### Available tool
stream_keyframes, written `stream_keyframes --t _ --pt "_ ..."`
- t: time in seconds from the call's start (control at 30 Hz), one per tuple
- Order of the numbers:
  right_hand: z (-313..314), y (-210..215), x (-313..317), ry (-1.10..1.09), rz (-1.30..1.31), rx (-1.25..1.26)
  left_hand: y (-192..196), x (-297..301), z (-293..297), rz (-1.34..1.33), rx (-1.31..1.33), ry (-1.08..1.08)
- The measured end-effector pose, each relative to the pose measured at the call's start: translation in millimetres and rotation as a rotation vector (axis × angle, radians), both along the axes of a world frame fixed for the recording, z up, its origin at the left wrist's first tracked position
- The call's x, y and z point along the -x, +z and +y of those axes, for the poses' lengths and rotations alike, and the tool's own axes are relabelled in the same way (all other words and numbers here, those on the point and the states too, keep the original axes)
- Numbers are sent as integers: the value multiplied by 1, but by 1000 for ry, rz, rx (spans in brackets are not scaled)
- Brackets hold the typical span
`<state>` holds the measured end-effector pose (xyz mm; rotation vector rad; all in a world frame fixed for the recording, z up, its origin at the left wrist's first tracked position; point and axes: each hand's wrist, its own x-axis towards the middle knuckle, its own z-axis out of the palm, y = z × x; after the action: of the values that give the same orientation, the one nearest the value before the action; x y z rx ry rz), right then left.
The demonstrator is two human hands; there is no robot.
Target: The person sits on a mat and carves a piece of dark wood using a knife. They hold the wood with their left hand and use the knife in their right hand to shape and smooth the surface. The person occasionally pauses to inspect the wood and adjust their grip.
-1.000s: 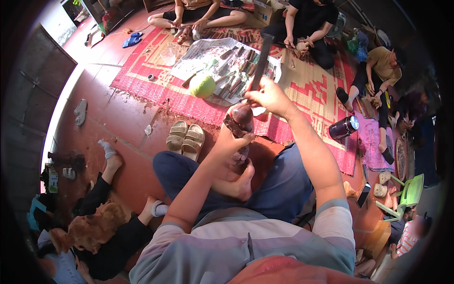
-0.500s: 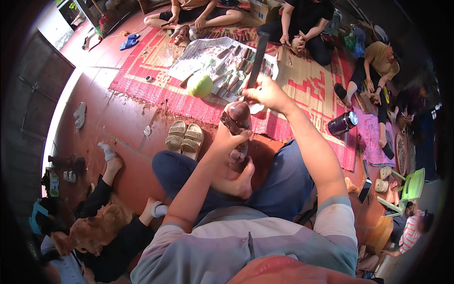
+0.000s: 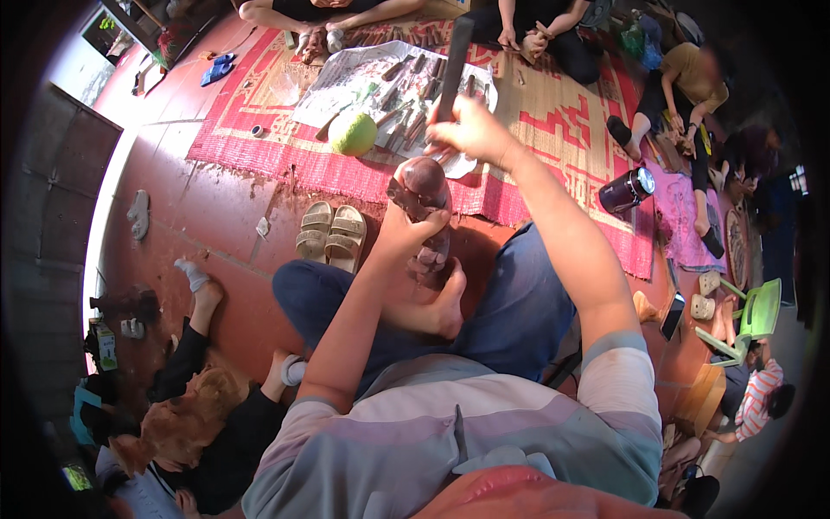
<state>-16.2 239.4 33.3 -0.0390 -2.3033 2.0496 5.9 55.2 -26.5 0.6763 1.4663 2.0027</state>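
The brown wooden piece [image 3: 424, 203] stands upright between the knees, its lower end resting on the bare foot [image 3: 437, 298]. It seems hard, stiff and rather heavy. The left hand [image 3: 406, 227] grips its middle, a good place to hold. The right hand [image 3: 471, 130] holds a dark tool [image 3: 452, 69], now raised a little higher than half a second ago.

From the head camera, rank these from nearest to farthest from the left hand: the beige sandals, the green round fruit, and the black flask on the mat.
Measured from the left hand:
1. Beige sandals, just to its left on the floor.
2. Green round fruit, up-left on the mat.
3. Black flask, far right on the mat.
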Motion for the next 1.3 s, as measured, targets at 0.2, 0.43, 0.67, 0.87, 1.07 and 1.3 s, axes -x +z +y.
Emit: stream_keyframes --t 0.2,0.43,0.67,0.87,1.07,1.3 --pt "-20 -2 -16 196 24 -253 -11 2 1 20 11 15" --pt "-13 -8 -5 130 278 -355 -8 5 3 29 25 1" --pt "61 -8 6 -199 35 73 -1 4 -3 20 6 1" --pt "90 -25 1 -472 14 191 -13 65 -46 -83 -115 -242" --pt "108 -37 -3 -458 -47 182 -7 77 -6 138 44 -261" --pt "102 -29 -13 -443 18 137 -7 72 17 -34 -28 -33"
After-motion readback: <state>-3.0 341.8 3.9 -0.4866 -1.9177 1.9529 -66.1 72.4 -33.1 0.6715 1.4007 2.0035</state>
